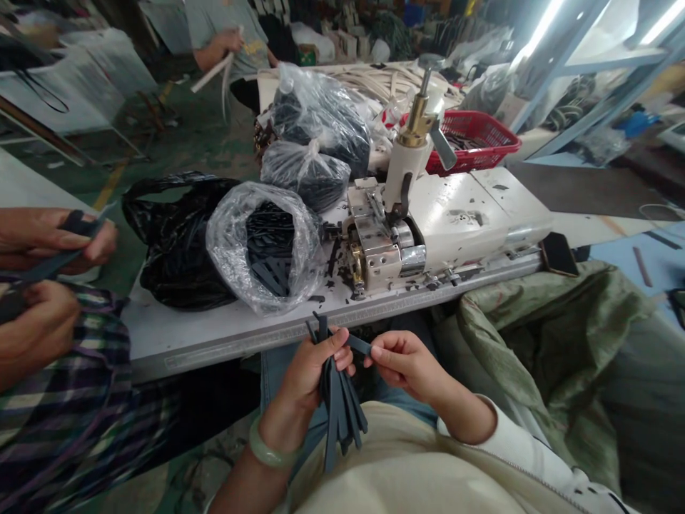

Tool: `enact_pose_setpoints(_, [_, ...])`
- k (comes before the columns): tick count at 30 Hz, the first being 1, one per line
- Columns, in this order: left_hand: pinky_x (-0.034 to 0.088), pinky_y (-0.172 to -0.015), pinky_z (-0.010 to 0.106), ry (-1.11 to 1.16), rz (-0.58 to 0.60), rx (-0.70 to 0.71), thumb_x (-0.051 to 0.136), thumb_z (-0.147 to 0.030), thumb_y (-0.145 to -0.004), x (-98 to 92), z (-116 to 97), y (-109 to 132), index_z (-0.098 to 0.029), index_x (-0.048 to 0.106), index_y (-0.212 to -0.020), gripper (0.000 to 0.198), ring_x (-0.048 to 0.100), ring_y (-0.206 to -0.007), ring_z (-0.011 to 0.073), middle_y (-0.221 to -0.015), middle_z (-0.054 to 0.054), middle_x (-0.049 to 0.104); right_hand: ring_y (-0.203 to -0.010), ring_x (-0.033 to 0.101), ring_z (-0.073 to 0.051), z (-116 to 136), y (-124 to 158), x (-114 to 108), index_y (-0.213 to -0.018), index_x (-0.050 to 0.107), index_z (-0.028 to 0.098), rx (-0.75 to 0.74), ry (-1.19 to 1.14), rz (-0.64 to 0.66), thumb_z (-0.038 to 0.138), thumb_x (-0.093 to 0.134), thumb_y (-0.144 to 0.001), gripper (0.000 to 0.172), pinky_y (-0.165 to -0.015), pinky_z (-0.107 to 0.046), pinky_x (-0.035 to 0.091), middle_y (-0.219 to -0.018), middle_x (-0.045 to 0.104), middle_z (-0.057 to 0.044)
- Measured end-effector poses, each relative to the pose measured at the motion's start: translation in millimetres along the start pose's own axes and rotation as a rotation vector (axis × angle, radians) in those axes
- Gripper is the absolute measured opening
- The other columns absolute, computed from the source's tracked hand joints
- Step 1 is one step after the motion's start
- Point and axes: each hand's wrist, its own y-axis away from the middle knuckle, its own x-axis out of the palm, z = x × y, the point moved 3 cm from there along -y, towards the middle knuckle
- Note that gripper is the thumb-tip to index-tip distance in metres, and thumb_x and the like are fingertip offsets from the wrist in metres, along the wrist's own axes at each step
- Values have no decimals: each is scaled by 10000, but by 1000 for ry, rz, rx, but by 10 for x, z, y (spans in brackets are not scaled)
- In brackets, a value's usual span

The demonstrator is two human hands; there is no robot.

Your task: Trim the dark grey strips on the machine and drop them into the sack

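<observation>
Busy workshop, green floor, bright tube lights upper right. White table (165,330) with a metal front edge runs across the middle.

Dark strips (340,407) are in the person's left hand (309,365), above the lap, just in front of the table edge. Left hand is closed round the bunch near its upper end; long ends fan out downward. Right hand (402,363) pinches the end of a single strip (359,345) between thumb and fingers; that strip runs sideways to the left hand.

Handling, my guess: very light, thin, bendy but springy enough to keep flat, leather-like, not fragile. Surface looks matt, so probably not very slippery, though loose ones could slide out of the bunch. Best hold: fist round the bunch near the top, fingertip pinch at the end of a single one.

Around: open clear bag (223,232) full of similar strips, against a black bag (174,253); tied bags (307,178) behind. White machine (471,203) to the right, dark scraps (332,258) beside it, red basket (503,148) behind, phone (558,255) at its right end. Green sack (556,314) crowds the right elbow side. Co-worker's hands (48,239) hold a dark strip at far left. Table edge limits forward room; space right at the hands looks free.
</observation>
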Motion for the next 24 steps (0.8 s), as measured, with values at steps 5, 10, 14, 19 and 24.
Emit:
enact_pose_setpoints(5, [445,-463,228,-30,7,8,793,-269,-673,51,62,40,-168,530,-646,283,399,-413,58,-457,-87,420,-376,469,-60,57,-2,-79,-884,682,172,-208,-114,-219,326,762,-741,225,-351,-147,309,-510,588,36])
enact_pose_setpoints(10, [423,-469,225,-51,9,-1,770,-259,-703,108,94,69,-173,543,-667,245,400,-417,61,-458,-84,425,-398,488,-48,45,-41,-49,-942,705,182,-306,-240,-216,322,727,-783,213,-374,-138,348,-558,611,27])
enact_pose_setpoints(14, [433,-486,244,-79,53,-22,744,-279,-737,124,114,59,-169,557,-663,229,398,-421,66,-462,-76,431,-387,452,-35,52,-65,-29,-951,714,180,-350,-265,-223,311,715,-798,202,-377,-138,326,-542,592,32])
enact_pose_setpoints(19, [415,-473,234,-49,47,-31,758,-245,-705,90,98,56,-154,624,-706,161,393,-420,59,-467,-82,419,-365,359,-17,125,-74,-66,-895,712,154,-387,-303,-297,296,701,-807,167,-362,-138,253,-506,537,46])
enact_pose_setpoints(24, [406,-473,219,-35,42,-16,751,-220,-695,79,40,77,-145,662,-731,122,394,-422,50,-469,-81,420,-375,317,-12,218,-85,-127,-839,703,142,-386,-369,-331,265,719,-783,136,-365,-130,217,-475,480,63])
